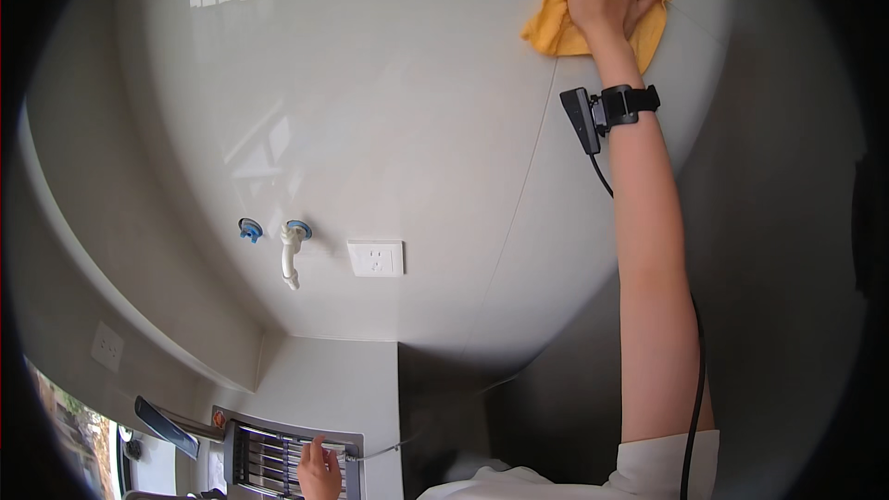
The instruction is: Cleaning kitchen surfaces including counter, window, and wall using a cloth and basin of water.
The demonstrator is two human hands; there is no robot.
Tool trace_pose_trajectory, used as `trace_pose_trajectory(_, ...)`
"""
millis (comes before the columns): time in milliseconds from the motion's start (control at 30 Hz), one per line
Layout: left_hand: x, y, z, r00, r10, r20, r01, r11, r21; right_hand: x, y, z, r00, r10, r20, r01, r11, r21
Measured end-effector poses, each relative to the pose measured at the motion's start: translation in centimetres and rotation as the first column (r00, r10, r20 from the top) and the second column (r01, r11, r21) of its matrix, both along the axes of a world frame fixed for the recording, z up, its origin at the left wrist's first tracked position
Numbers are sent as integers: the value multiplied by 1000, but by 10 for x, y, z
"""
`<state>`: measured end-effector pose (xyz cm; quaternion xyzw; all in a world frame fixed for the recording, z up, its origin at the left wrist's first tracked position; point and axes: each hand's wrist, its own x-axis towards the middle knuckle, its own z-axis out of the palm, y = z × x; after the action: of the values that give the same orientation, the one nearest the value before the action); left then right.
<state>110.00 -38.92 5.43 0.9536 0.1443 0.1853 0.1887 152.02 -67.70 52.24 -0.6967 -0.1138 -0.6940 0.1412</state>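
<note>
My right hand (603, 3) is stretched high at the top of the view, pressing a yellow cloth (555, 24) on the glossy pale wall (430, 118). Part of the cloth bunches up around my fingers, and its upper edge runs out of the frame. A black strap with a small device (618, 107) circles the right wrist, with a cable hanging from it. Low in the view, my left hand (319, 478) is over a slatted metal rack (267, 455), fingers loosely extended. I see nothing held in it; whether it touches the rack is unclear.
A white plastic tap (288, 253) juts from the wall beside a blue pipe fitting (250, 230) and a white power outlet (376, 258). Another outlet (107, 346) sits at left. A dark flat-ended faucet (167, 427) rises near the rack. A thin grey cord (380, 453) runs right from it.
</note>
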Motion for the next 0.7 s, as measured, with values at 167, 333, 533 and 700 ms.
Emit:
trace_pose_trajectory(167,-11,4,-5,998,-2,56,9,991,-133,8,-15,-4,996,-32,87,26,998,65)
trace_pose_trajectory(333,-29,11,-20,997,-13,70,19,996,-89,-9,-9,-209,984,-13,-179,28,996,81)
trace_pose_trajectory(533,-11,-5,2,999,-52,-4,51,998,-47,-37,-23,-482,734,223,-641,-27,953,300)
trace_pose_trajectory(700,15,5,-11,996,-92,-7,90,978,-188,4,-62,-323,951,38,-308,50,960,274)
